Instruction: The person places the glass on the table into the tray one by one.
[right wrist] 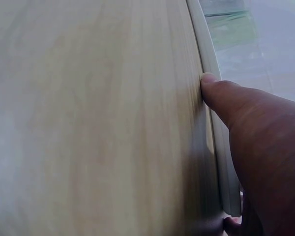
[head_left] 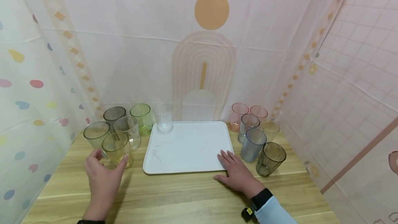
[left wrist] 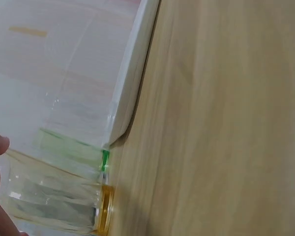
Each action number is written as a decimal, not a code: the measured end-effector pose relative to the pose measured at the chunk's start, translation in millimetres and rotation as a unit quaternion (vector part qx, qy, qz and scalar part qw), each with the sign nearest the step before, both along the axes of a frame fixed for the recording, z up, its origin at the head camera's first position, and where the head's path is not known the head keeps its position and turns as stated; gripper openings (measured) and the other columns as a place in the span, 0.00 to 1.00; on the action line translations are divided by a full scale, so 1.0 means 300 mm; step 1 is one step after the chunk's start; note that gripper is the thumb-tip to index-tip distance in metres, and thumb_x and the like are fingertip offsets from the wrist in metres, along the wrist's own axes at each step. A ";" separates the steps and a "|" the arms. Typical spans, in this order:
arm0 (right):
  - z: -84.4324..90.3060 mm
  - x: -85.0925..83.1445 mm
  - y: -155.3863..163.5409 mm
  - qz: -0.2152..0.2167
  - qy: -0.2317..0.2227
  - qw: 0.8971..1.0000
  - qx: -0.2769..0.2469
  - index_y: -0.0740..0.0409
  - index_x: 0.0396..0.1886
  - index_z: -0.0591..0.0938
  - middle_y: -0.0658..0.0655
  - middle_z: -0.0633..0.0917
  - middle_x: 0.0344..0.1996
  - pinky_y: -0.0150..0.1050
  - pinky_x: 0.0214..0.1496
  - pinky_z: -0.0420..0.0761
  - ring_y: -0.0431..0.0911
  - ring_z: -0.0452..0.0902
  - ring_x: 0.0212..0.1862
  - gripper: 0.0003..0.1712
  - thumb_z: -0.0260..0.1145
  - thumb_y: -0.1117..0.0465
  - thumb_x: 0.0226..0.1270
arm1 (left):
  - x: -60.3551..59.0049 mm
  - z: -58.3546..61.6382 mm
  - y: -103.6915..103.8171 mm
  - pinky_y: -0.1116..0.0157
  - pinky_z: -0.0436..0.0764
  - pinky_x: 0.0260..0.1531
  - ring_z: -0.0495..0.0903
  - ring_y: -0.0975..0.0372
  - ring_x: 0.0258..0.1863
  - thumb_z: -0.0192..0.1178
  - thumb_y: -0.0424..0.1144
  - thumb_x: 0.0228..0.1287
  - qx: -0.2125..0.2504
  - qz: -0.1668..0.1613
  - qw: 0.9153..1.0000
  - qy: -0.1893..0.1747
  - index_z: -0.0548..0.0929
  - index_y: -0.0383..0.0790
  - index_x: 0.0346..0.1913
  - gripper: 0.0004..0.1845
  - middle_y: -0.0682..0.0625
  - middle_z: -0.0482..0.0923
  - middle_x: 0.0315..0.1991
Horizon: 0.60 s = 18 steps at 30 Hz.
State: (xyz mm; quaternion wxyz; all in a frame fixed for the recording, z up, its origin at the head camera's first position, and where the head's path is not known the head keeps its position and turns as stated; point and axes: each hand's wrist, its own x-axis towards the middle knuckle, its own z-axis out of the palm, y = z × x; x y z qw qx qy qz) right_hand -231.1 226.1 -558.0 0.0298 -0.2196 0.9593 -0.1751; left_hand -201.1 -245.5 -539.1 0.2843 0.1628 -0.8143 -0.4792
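Observation:
In the head view, my left hand (head_left: 104, 177) curls its thumb and fingers round the near side of a yellow glass (head_left: 119, 148) that stands on the table. In the left wrist view the fingertips lie at the upper end of this yellow glass (left wrist: 54, 196), and its thick base meets the wood. My right hand (head_left: 236, 174) lies with extended fingers over the near right corner of a white tray (head_left: 189, 148). From the right wrist, the thumb (right wrist: 216, 88) shows against the tray's near edge (right wrist: 221, 142). A clear glass (head_left: 164, 120) stands upright at the tray's far left corner.
Beside the yellow glass are a grey-green glass (head_left: 96, 136), a dark grey one (head_left: 114, 115), a clear one (head_left: 132, 134) and a green one (head_left: 143, 120). Right of the tray stand several more, among them a pink glass (head_left: 238, 117), a blue one (head_left: 253, 146) and a brown one (head_left: 270, 160).

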 end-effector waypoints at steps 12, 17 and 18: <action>0.005 0.003 -0.003 -0.001 0.003 1.000 -0.004 0.53 0.89 0.66 0.56 0.61 0.89 0.68 0.84 0.60 0.61 0.51 0.89 0.52 0.68 0.31 0.78 | -0.059 -0.027 -0.019 0.38 0.64 0.78 0.66 0.41 0.77 0.81 0.50 0.66 0.025 -0.033 0.999 -0.007 0.54 0.38 0.86 0.58 0.34 0.62 0.78; 0.000 0.004 -0.002 -0.005 0.001 1.000 0.000 0.52 0.89 0.66 0.56 0.61 0.89 0.67 0.84 0.60 0.60 0.50 0.89 0.53 0.68 0.30 0.77 | -0.070 -0.032 -0.019 0.36 0.68 0.74 0.66 0.39 0.77 0.80 0.51 0.68 0.020 -0.037 0.999 -0.014 0.52 0.39 0.88 0.58 0.34 0.62 0.79; 0.000 0.004 -0.002 -0.005 0.001 1.000 -0.001 0.52 0.89 0.66 0.56 0.61 0.89 0.67 0.84 0.60 0.60 0.50 0.89 0.53 0.68 0.30 0.77 | -0.073 -0.032 -0.020 0.36 0.69 0.74 0.66 0.40 0.77 0.80 0.51 0.68 0.020 -0.038 0.999 -0.016 0.53 0.39 0.88 0.58 0.33 0.62 0.79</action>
